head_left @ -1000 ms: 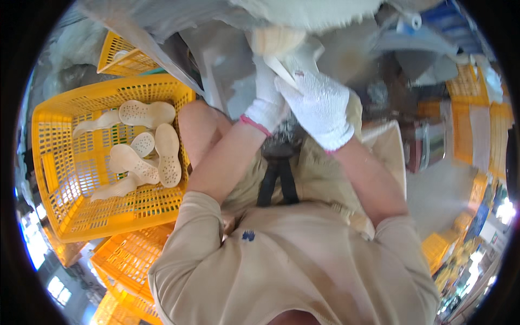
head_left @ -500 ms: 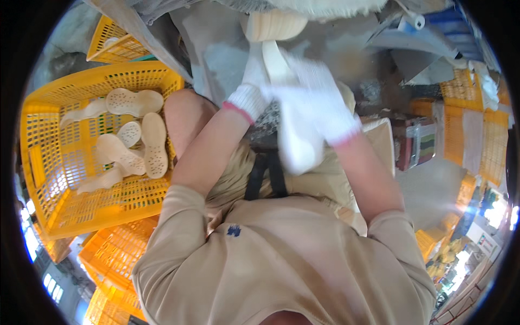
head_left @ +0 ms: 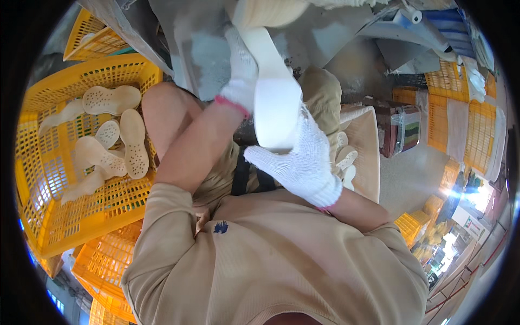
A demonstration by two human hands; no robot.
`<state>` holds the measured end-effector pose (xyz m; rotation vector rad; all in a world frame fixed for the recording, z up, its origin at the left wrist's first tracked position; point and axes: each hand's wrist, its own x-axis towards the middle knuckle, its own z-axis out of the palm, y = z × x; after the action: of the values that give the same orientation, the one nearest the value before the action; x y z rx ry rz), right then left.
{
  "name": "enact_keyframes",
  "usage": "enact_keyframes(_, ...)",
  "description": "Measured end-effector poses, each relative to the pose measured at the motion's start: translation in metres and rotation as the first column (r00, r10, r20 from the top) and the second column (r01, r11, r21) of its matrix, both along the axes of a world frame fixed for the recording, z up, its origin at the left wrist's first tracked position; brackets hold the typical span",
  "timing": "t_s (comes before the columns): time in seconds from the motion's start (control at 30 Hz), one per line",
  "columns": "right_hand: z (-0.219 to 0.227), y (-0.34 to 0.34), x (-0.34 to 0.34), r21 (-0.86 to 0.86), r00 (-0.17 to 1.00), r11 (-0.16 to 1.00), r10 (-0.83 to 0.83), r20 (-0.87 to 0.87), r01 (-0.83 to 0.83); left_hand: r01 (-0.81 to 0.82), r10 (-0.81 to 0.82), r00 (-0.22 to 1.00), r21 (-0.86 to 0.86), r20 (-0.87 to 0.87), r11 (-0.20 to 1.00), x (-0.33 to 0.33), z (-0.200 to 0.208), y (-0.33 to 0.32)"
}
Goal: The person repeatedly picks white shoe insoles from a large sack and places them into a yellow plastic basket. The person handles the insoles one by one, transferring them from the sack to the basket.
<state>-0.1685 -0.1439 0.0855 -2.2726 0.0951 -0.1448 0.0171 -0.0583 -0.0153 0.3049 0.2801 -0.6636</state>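
Observation:
A smooth white insole (head_left: 275,105) lies lengthwise in front of me, its far end against a pale, rounded wheel (head_left: 271,12). In a white knit glove, my right hand (head_left: 306,165) grips the insole's near end, with the fingers partly hidden underneath and the thumb out to the left. Also gloved, my left hand (head_left: 241,67) is closed along the insole's far left edge, close to the wheel; the insole partly hides its fingers. Several cream perforated insoles (head_left: 111,100) lie in a yellow plastic crate (head_left: 65,227) at my left.
A beige-lined box (head_left: 365,146) with more perforated insoles stands beside my right leg. Beyond it are a dark red box (head_left: 395,130) and stacked yellow crates (head_left: 447,130). Grey sheeting (head_left: 189,49) hangs around the wheel. Another orange-yellow crate (head_left: 108,265) sits below the left one.
My right hand has come down and toward me, now at the insole's near end. The insole has turned to show its broad white face. My left hand has shifted slightly left.

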Motion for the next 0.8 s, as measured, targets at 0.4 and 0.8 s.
enact_keyframes(0.4, 0.023, 0.016, 0.119, -0.056, 0.996, 0.998, 0.005, 0.092, 0.0, -0.148, 0.093, 0.985, 0.444, 0.143, 0.883, 0.039, 0.019, 0.037)
enact_keyframes(0.8, 0.005, 0.008, 0.135, 0.185, 0.999, 0.982, 0.025, 0.026, -0.029, -0.32, 0.28, 0.946, 0.338, 0.161, 0.885, 0.01, 0.018, 0.022)
